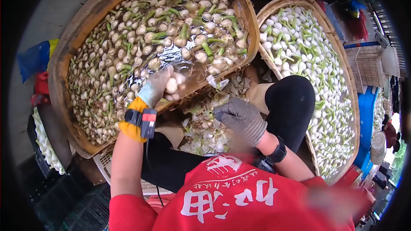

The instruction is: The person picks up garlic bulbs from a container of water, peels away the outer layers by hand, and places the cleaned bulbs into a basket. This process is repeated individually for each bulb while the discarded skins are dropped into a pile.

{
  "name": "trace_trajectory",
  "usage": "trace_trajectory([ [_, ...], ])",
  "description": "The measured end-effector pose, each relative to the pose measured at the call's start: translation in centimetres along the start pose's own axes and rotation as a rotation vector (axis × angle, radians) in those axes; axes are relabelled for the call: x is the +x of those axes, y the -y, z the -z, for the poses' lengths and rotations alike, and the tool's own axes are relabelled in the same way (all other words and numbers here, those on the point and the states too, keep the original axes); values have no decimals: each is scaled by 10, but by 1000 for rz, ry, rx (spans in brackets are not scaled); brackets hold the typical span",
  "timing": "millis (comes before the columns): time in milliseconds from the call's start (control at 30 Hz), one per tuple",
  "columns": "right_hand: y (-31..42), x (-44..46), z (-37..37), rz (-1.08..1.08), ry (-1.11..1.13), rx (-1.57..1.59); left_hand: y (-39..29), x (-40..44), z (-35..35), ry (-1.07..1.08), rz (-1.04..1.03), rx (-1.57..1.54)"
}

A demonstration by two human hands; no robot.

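Observation:
My left hand (158, 86), in a pale glove with an orange cuff, is closed round several whitish bulbs (172, 84) at the near edge of a large tub (252, 21). This tub holds water and many garlic-like bulbs with short green stems. My right hand (243, 119), in a grey knitted glove, is over a heap of peeled skins (207, 134) between my legs. Its fingers are curled together; what they hold, if anything, is too small to tell.
At the right stands a long tub (266, 56) of cleaner white bulbs with green stems. Blue containers (366, 122) and wicker baskets (364, 66) are beyond it. Another container of white pieces (46, 145) is at the far left. A blurred gloved hand (332, 205) shows at the lower right.

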State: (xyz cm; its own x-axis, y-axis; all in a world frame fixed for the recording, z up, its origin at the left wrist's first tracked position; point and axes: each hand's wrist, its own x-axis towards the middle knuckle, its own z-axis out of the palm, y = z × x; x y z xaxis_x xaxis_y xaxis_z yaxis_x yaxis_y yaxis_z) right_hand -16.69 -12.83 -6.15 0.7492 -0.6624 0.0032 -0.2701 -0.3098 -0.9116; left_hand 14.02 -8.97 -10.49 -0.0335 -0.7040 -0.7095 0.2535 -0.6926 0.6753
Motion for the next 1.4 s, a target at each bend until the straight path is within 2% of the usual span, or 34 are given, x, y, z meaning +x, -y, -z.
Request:
trace_trajectory([
  [33, 7, 8, -3, 6, 1, 12, -13, -24, -25, -98, -121, 40],
  [133, 30, 28, -13, 149, -154, -29, -29, -83, -87, -171, -390, -15],
  [167, 41, 31, -10, 155, -157, -28, -24, -92, -100, -110, -464, -237],
  [233, 58, 33, -3, 143, -109, -97, -6, -105, -120, -151, -531, -475],
  [300, 63, 30, -6, 140, -84, -99, 9, -111, -130, -185, -564, -562],
  [367, 66, 23, -9, 283, -133, -185, 24, -112, -137, -217, -599, -650],
  [433, 71, 14, -10, 281, -109, -292, 32, -111, -146, -248, -730, -830],
  [467, 72, 11, -11, 290, -111, -304, 33, -113, -150, -241, -738, -829],
  [533, 77, 5, -13, 303, -117, -319, 28, -122, -160, -394, -830, -544],
  [567, 82, 3, -14, 218, -52, -328, 27, -126, -163, -470, -869, -399],
  [600, 86, 0, -15, 130, 12, -335, 27, -129, -165, -466, -873, -397],
  [633, 88, -5, -19, 130, 7, -337, 27, -131, -166, -424, -859, -418],
  [700, 92, -12, -26, 66, -118, -320, 25, -135, -167, -342, -835, -461],
  [800, 93, -16, -28, 112, -229, -164, 25, -143, -166, -237, -799, -528],
  [867, 92, -15, -26, 131, -198, -136, 26, -149, -166, -203, -791, -547],
  [967, 103, -15, -13, 112, -142, -71, 35, -160, -171, 55, -587, -830],
  [1000, 109, -10, -4, 95, -193, -66, 46, -157, -162, 153, -630, -834],
  [1033, 110, -3, 3, 79, -240, -60, 48, -161, -162, 151, -631, -838],
  [1100, 95, 30, 25, 167, -486, -95, 47, -173, -164, 212, -587, -705],
  [1167, 67, 64, 50, 120, -687, -211, 48, -178, -165, 217, -572, -735],
  [1200, 70, 59, 50, 130, -686, -206, 48, -180, -166, 235, -569, -810],
  [1267, 81, 32, 40, 135, -399, -158, 50, -180, -165, 230, -583, -897],
  [1300, 97, 16, 33, 54, -166, -202, 50, -179, -166, 228, -589, -906],
  [1333, 97, -2, 16, 71, -115, -65, 51, -176, -169, 173, -607, -870],
  [1367, 115, -16, 11, 99, -5, -96, 51, -174, -174, 120, -619, -834],
  [1400, 102, -25, -5, 372, -83, -302, 51, -172, -178, 68, -628, -793],
])
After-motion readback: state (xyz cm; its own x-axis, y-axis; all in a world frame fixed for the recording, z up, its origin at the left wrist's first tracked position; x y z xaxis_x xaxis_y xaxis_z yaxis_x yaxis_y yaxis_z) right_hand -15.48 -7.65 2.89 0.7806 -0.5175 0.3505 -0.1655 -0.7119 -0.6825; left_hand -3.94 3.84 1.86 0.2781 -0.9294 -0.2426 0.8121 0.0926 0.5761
